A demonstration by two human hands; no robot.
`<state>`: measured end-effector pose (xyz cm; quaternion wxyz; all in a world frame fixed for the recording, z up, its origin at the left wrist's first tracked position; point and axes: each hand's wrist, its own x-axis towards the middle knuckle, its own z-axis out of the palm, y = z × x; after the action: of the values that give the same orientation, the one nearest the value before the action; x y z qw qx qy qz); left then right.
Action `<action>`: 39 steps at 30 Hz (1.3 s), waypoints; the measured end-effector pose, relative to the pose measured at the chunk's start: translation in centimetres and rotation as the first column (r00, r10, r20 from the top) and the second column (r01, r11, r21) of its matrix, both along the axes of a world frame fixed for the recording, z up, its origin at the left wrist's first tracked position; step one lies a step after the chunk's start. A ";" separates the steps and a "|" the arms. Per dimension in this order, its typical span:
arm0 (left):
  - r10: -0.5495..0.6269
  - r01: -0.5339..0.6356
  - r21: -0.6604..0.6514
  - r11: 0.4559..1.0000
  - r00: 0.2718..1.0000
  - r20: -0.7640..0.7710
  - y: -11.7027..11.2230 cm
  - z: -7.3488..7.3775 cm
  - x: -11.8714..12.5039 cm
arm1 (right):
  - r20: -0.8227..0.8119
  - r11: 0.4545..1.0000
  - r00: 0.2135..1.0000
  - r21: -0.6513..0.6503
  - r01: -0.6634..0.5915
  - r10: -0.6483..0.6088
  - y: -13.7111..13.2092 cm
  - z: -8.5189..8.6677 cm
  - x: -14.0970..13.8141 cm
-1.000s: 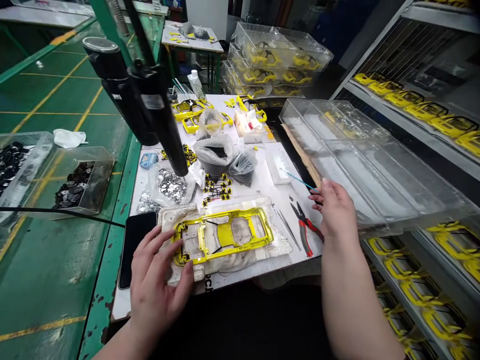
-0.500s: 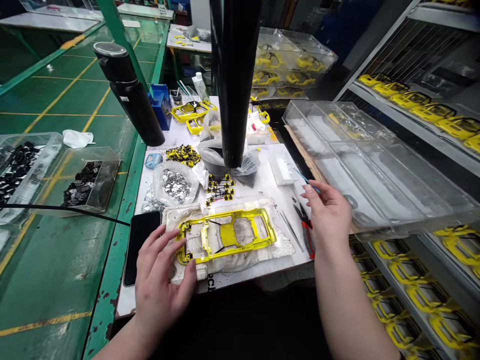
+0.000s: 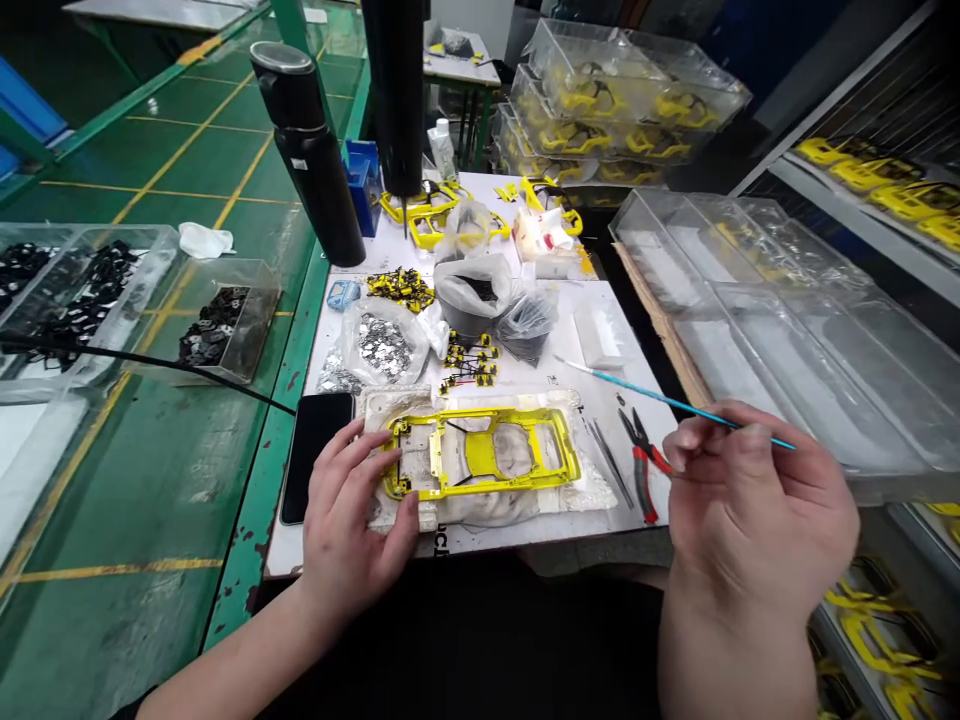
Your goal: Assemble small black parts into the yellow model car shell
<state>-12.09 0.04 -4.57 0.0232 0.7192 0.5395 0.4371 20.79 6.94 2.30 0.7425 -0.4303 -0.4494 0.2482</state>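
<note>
A yellow toy car body (image 3: 484, 455) lies underside up on a worn white foam block (image 3: 596, 492). My left hand (image 3: 356, 515) steadies its left end, fingers on the frame and thumb along the near edge. Raised over the table's right side, my right hand (image 3: 772, 490) pinches a thin blue-handled brush (image 3: 660, 397). The brush's pale tip points left, apart from the car body. Below the brush lie red-handled pliers (image 3: 643, 475) and metal tweezers (image 3: 613, 465). Small black and yellow parts (image 3: 470, 362) sit behind the foam.
A black screwdriver (image 3: 395, 110) hangs over the table's back. Nearby are a black bottle (image 3: 319, 180), a phone (image 3: 319, 455), a bag of silvery pieces (image 3: 384, 345), a bag of dark parts (image 3: 474, 292) and a small white box (image 3: 600, 335). Clear trays (image 3: 787, 340) flank the right.
My right hand has come nearer and to the right, carrying the brush away from the white box. My left hand stays on the car body. The view has shifted a little.
</note>
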 end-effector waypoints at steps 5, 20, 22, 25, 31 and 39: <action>0.002 -0.002 -0.016 1.000 1.000 0.020 -0.1 0.0 0.1 | -0.018 0.987 0.989 -0.061 -0.148 0.147 -1.4 -0.4 -3.1; 0.012 -0.011 -0.015 1.000 0.998 0.068 0.0 -0.4 0.2 | 0.108 0.922 0.939 -0.257 -0.291 0.326 -3.4 -3.3 -9.0; 0.019 -0.018 -0.008 1.000 0.997 0.070 0.0 -0.4 0.3 | 0.124 0.920 0.939 -0.278 -0.278 0.321 -3.3 -3.5 -9.1; 0.019 -0.019 -0.004 1.000 0.997 0.075 0.0 -0.4 0.4 | 0.150 0.920 0.942 -0.308 -0.243 0.299 -3.2 -3.6 -9.2; 0.027 -0.026 -0.005 1.000 0.997 0.075 0.0 -0.3 0.4 | 0.146 0.917 0.941 -0.313 -0.248 0.305 -3.3 -3.8 -9.2; 0.010 -0.009 -0.009 1.000 0.997 0.073 0.0 -0.3 0.3 | 0.128 0.914 0.939 -0.305 -0.268 0.319 -3.2 -3.8 -9.1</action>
<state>-11.76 0.09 -4.87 0.0439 0.7002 0.5436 0.4608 11.67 3.69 -1.47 0.5849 -0.4796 -0.5323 0.3801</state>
